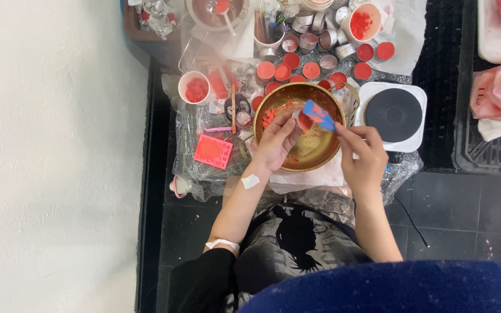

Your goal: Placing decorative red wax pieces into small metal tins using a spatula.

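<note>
Brass bowl, centre of table: left hand pinches a small red-filled cup; right hand grips a blue scraper. Step: scraping red wax. Next: steady angled strokes.

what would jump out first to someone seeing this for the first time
The shiny gold bowl at centre, flecked with red bits, draws the eye, with the left hand and right hand working a blue scraper over it. Behind it crowd small red-filled tins; a round black hotplate sits at right.
</note>
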